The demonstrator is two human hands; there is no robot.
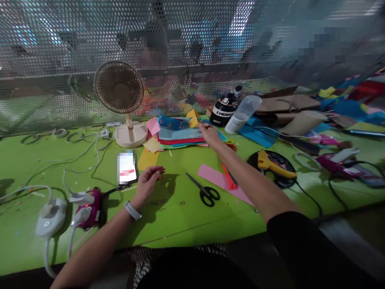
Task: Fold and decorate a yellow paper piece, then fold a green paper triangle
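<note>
The mesh looks like metal with many holes. The bottle is clear, smooth plastic. The table looks smooth, a little glossy. The strip looks like matt paper.

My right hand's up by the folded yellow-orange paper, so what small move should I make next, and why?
I'd probably draw the folded yellow-orange paper towards you with your right hand: its fingers are already beside it at the coloured sheets, and your left hand seems free. Whether you've already gripped the paper, I can't tell.
</note>
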